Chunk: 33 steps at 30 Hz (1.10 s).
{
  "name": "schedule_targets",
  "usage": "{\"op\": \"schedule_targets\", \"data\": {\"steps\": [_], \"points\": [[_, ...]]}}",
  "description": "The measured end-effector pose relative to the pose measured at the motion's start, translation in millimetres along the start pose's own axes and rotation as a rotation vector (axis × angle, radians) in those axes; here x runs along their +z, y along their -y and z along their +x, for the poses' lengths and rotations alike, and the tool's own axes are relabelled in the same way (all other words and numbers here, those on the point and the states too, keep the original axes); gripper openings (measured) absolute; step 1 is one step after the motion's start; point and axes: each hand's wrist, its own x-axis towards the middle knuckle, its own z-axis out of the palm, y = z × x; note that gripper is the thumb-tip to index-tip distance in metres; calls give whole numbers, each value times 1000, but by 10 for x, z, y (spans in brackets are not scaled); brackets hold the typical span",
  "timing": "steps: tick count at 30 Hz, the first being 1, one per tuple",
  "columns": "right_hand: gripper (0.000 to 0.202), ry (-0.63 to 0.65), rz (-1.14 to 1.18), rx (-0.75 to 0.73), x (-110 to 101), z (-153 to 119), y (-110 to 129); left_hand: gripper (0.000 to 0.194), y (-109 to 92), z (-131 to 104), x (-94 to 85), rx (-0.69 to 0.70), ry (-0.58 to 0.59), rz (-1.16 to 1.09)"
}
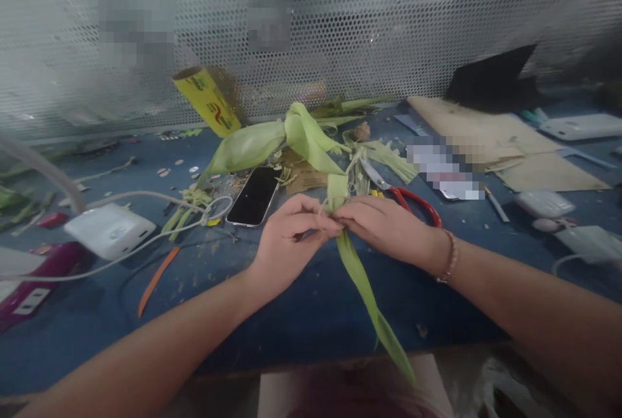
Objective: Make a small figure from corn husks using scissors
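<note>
A long pale-green leaf strip, much like corn husk, runs between my hands, with its tail hanging down past the table's front edge. Fingers of my left hand are closed in a pinch on the strip's left side. From the other side, my right hand, with a beaded bracelet at the wrist, pinches the same spot. The fingertips meet and hide the exact grip. A folded section of the strip stands up just above them. Behind lies a larger curled green leaf. Red-handled scissors lie beyond my right hand.
A black-screened phone lies left of my hands. Further left are a white charger with a cable and an orange strip. A yellow tube leans against the perforated metal panel. Brown paper lies back right.
</note>
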Motion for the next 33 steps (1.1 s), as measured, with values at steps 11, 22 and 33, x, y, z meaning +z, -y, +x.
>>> {"op": "schedule_targets", "data": {"steps": [11,22,33], "points": [[13,43,180,231,-76,84,-30,7,32,21,19,-335,-11,-205],[17,67,506,422,-68,119,-22,7,140,26,27,-431,-23,-352],[13,-39,263,279,-73,84,-3,9,121,39,43,-477,-27,-391]]}}
